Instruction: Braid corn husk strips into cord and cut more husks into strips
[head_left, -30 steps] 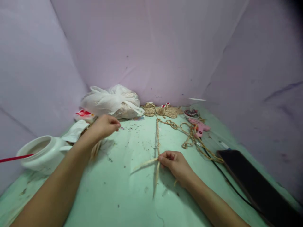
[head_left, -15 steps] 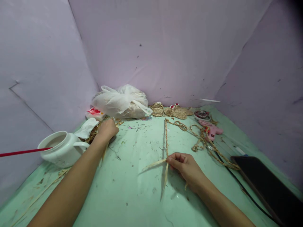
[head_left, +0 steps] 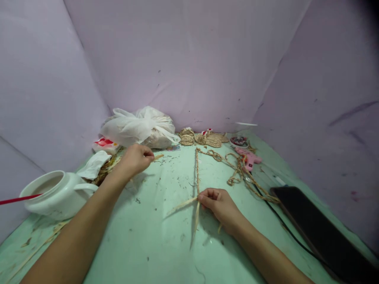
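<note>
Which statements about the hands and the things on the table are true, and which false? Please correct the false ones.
1. The right hand pinches the braid where its loose strands part. True.
2. The left hand is empty. False: it holds a tan strip.
3. A red stick reaches over the rim of the white pot. True.
4. The pink glue gun lies left of the braid. False: it lies to the right.
</note>
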Demonstrator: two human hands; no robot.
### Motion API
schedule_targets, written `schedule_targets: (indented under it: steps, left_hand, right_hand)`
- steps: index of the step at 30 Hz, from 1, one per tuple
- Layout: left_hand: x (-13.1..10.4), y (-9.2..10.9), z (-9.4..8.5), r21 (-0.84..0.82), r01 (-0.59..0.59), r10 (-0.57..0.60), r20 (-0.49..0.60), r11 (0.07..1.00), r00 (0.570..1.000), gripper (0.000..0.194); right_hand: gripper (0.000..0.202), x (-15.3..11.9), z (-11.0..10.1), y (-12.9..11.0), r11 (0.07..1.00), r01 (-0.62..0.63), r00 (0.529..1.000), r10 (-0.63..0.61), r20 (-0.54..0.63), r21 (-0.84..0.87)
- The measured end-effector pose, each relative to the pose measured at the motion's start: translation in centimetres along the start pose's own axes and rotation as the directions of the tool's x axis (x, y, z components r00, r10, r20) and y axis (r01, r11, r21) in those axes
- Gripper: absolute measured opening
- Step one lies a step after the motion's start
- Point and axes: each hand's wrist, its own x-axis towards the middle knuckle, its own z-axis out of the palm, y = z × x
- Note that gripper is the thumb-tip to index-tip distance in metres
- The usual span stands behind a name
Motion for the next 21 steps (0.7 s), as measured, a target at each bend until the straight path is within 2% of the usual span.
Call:
schedule_targets:
  steps: [2, 3, 6, 8, 10, 13, 15, 18, 21]
  left_hand:
    - [-1.1, 1.7, 0.2, 0.095, -0.11, 0.117, -0.079, 0.989, 0.99, 0.023]
    - [-1.7, 2.6, 0.5, 0.143, -0.146, 0.158, -0.073, 0.979, 0.985, 0.023]
    - [-3.6, 5.0, 2.1, 0.265, -0.2, 0.178, 0.103, 0.943, 0.979, 0.021]
    - [-4.5, 6.1, 3.3, 0.29, -0.239, 0.163, 0.261, 0.927, 0.951, 0.019]
    - [-5.0, 6.5, 4.2, 0.244, -0.269, 0.167, 0.37, 0.932, 0.914, 0.017]
    - [-4.9, 6.1, 4.8, 0.055, -0.286, 0.229, 0.464, 0.957, 0.856, 0.017]
    - [-4.5, 5.6, 4.9, -0.122, -0.253, 0.279, 0.543, 0.96, 0.792, 0.016]
    - [-4.0, 5.0, 5.0, -0.336, -0.085, 0.298, 0.657, 0.938, 0.692, 0.014]
    - [-3.7, 4.8, 5.4, -0.444, 0.094, 0.283, 0.705, 0.891, 0.65, 0.017]
  right_hand:
    - [0.013, 0.0, 0.0, 0.0, 1.0, 0.001, 1.0, -0.001, 0.001, 0.001]
    - [0.012, 0.0, -0.1, 0.0, 1.0, 0.003, 1.0, -0.003, 0.001, 0.002]
    - [0.012, 0.1, -0.1, 0.0, 1.0, 0.014, 1.0, -0.014, 0.0, 0.012]
    - [0.012, 0.2, -0.1, 0.0, 0.999, 0.021, 1.0, -0.021, -0.002, 0.028]
    - [0.012, 0.3, 0.0, 0.1, 0.999, 0.021, 1.0, -0.021, -0.002, 0.039]
    - [0.012, 0.3, 0.0, 0.1, 0.999, 0.022, 1.0, -0.022, -0.007, 0.046]
    - [0.012, 0.3, 0.0, 0.1, 0.999, 0.025, 1.0, -0.025, -0.006, 0.045]
    - [0.012, 0.3, 0.0, 0.1, 0.999, 0.036, 0.999, -0.036, 0.003, 0.039]
    - [0.012, 0.4, 0.0, 0.2, 0.999, 0.045, 0.999, -0.045, 0.003, 0.021]
